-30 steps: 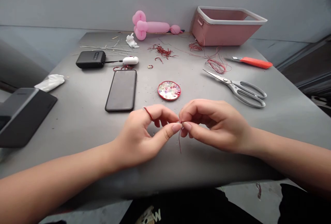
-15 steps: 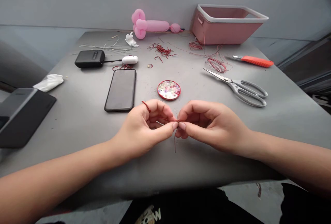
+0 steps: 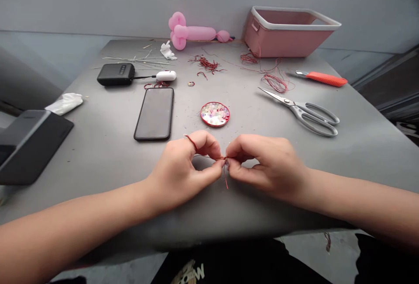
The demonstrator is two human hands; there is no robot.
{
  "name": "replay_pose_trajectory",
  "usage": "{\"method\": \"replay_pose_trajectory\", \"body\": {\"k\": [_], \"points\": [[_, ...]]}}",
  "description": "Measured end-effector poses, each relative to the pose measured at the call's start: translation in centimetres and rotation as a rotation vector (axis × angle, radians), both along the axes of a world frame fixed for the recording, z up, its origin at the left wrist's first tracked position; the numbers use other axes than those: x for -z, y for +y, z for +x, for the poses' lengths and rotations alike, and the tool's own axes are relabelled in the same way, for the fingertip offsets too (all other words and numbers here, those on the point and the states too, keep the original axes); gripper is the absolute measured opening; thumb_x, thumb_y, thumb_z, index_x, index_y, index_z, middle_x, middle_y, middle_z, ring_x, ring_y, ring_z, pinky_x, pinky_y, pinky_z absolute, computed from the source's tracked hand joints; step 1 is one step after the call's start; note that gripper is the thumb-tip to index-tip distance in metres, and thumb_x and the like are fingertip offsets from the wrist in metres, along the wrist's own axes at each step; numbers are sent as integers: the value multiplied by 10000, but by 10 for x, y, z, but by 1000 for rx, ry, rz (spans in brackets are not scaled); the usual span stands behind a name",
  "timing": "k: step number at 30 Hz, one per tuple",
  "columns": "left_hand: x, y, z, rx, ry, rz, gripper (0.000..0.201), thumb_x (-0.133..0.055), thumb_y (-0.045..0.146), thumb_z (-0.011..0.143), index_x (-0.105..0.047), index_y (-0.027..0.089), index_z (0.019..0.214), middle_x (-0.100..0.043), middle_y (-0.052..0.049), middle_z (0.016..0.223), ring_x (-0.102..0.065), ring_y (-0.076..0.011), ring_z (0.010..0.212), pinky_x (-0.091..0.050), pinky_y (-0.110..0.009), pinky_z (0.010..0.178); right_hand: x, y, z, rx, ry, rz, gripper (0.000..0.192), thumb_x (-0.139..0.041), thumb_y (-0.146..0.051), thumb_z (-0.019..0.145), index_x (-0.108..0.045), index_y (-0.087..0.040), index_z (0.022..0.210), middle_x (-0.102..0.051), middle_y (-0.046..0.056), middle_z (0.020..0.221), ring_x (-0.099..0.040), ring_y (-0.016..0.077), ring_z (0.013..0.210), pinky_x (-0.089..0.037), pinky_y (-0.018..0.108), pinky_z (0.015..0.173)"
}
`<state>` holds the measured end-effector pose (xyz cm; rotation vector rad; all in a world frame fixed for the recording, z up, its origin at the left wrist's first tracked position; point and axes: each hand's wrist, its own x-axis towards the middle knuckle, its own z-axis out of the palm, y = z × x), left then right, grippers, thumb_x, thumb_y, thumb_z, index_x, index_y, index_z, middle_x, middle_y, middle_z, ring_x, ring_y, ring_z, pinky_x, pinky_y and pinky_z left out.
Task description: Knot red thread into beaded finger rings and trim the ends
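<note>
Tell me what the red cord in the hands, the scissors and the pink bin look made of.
Red cord: thin, limp thread or waxed string, hanging loosely. Scissors: bare grey metal with a dull sheen, handles included. Pink bin: likely moulded plastic, matte, with a pale rim.

On the grey table (image 3: 98, 144), a black phone (image 3: 154, 113) lies at about 10 o'clock from the centre. A round red dish of beads (image 3: 215, 114) sits at 12. Grey scissors (image 3: 303, 111) lie at 2, an orange-handled cutter (image 3: 322, 78) beyond them. A pink basket (image 3: 288, 32) stands at 1, a pink balloon (image 3: 193, 35) at 12, a power bank (image 3: 115, 74) at 11.
</note>
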<state>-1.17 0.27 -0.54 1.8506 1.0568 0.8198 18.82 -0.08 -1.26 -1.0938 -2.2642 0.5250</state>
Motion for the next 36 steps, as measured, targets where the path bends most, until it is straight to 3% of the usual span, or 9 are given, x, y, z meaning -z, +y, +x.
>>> {"method": "replay_pose_trajectory", "body": {"k": [5,7,12,15,18,22,26,33,36], "points": [[4,4,2,-4,-42,-16,68,-632,136,800,-612,170,856,-702,-11,843,-673,-134,782,-567,-267,753,0,3,1,-44,24,76,103,-560,-203,859,-604,-230,771,-679,26,729,-596,143,635,-474,279,608],[5,7,1,-19,-93,-44,103,-634,160,817,-638,166,920,-718,-23,873,-681,-139,789,-568,-269,756,-6,8,1,-43,157,-108,73,-586,-236,862,-653,-225,834,-711,33,785,-639,153,694,-516,289,663],[3,14,-1,-19,-266,-269,136,-673,225,824,-673,147,934,-749,-54,888,-710,-164,827,-575,-280,783,-12,26,6,-23,560,-813,239,-683,-402,854,-713,-167,879,-727,46,774,-690,145,716,-568,270,685],[3,15,-1,-8,-313,-322,117,-684,220,819,-663,148,908,-747,-53,885,-711,-163,829,-580,-284,783,-3,34,10,-72,658,-1007,238,-760,-364,802,-725,-145,886,-722,39,748,-684,119,687,-561,234,671],[5,13,-3,9,-297,-226,107,-673,227,840,-655,153,915,-735,-48,894,-701,-155,847,-571,-279,809,8,37,12,-182,641,-1109,197,-761,-310,813,-731,-154,929,-716,18,760,-687,99,677,-560,215,670],[7,10,-5,3,-169,-57,90,-652,221,864,-662,158,927,-722,-52,906,-686,-167,873,-551,-302,858,11,37,14,-247,605,-1121,208,-742,-304,835,-724,-142,964,-710,17,760,-678,94,666,-561,224,674],[4,8,-5,6,-139,-70,85,-682,212,832,-671,155,894,-722,-47,883,-676,-162,857,-541,-287,833,5,36,15,-262,521,-1067,235,-730,-343,839,-712,-129,935,-682,13,726,-640,92,637,-538,228,645],[-4,10,-1,103,-383,-662,74,-736,150,751,-689,150,808,-704,15,732,-620,-74,621,-493,-188,596,-6,30,12,-210,405,-1030,215,-718,-337,807,-651,-135,783,-592,-14,647,-510,62,548,-394,180,499],[-6,12,0,89,-378,-773,80,-765,124,719,-704,141,766,-708,21,715,-633,-63,651,-487,-172,631,-10,25,14,-225,253,-650,86,-671,-216,801,-649,-148,754,-590,-10,647,-477,69,558,-369,197,501]]}}
